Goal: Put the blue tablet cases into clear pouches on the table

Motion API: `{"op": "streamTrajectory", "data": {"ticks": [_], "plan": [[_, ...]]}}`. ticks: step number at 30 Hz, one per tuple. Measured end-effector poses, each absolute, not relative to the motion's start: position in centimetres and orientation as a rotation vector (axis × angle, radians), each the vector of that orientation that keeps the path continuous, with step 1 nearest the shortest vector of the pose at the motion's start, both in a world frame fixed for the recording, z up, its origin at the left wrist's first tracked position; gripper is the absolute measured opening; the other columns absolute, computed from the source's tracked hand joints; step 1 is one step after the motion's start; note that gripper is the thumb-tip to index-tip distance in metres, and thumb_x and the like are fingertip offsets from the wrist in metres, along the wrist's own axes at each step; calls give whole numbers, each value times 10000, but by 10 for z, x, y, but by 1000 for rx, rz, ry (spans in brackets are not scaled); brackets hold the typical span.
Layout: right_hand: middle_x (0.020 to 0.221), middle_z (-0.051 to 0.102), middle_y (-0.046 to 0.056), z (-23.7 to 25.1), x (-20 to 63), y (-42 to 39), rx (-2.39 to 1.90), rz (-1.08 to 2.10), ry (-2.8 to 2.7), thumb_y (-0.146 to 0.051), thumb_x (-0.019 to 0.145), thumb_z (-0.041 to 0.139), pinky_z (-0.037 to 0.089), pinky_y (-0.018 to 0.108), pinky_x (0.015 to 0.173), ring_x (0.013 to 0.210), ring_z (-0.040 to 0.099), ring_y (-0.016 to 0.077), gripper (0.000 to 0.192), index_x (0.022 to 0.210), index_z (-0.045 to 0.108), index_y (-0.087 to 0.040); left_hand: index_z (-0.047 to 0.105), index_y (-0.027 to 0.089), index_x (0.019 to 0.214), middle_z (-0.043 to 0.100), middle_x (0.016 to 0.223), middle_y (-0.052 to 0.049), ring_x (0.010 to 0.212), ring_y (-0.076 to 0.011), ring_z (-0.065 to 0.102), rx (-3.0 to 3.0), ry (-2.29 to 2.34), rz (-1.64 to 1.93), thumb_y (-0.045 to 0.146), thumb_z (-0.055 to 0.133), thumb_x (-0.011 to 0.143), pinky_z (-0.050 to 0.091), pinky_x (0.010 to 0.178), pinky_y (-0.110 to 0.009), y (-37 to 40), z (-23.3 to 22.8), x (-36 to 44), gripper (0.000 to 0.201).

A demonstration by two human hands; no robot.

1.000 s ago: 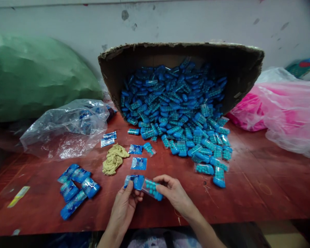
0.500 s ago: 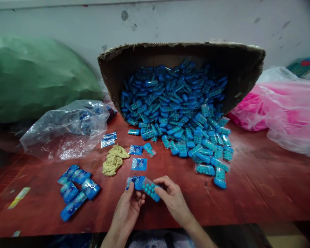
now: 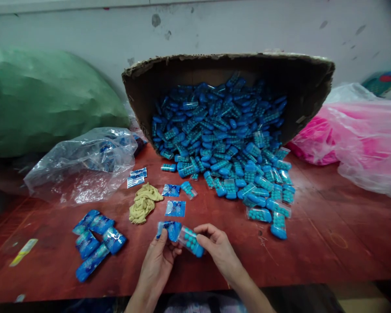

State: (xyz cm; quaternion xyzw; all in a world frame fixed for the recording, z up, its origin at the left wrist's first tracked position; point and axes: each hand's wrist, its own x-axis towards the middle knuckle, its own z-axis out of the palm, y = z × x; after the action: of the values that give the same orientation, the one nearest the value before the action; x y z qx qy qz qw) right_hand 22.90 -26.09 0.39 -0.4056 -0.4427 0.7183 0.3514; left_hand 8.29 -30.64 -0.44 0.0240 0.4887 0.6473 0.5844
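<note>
At far left a green sack (image 3: 42, 100) lay against the wall, a clear bag (image 3: 84, 163) in front of it on the red bench (image 3: 329, 243). Nearer the front edge sat a cluster of blue packs (image 3: 96, 241). Right of those, a tan rag (image 3: 144, 202) and loose blue cards (image 3: 175, 208).

Front centre: left hand (image 3: 159, 261) pinched a blue card (image 3: 170, 229) between thumb and fingers (image 3: 163, 238). Right hand (image 3: 220, 250) gripped a clear pouch (image 3: 190, 240) of teal beads, fingers closed on its right end. Card and pouch met between the hands, held just above the bench.

Behind them a tipped carton (image 3: 228, 69) spilled a heap of bead pouches (image 3: 224, 134) forward onto the bench. At far right, pink bags (image 3: 355, 139).
</note>
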Motion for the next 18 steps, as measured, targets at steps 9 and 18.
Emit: {"op": "streamTrajectory", "data": {"ticks": [9, 18], "plan": [[786, 566, 12, 7, 232, -262, -1069, 1602, -1358, -289, 749, 576, 437, 226, 627, 733, 535, 147, 140, 819, 629, -180, 566, 120, 560, 561, 444, 12, 478, -122, 576, 24, 1180, 1485, 319, 719, 576, 480, 413, -194, -306, -4, 85, 252], [788, 559, 18, 1, 229, -267, -1048, 1619, -1345, -288, 762, 564, 450, 226, 609, 722, 539, 147, 140, 833, 618, -180, 567, 126, 567, 566, 442, 12, 447, -113, 567, -31, 1145, 1501, 302, 697, 612, 477, 400, -193, -306, -4, 89, 224]]}}
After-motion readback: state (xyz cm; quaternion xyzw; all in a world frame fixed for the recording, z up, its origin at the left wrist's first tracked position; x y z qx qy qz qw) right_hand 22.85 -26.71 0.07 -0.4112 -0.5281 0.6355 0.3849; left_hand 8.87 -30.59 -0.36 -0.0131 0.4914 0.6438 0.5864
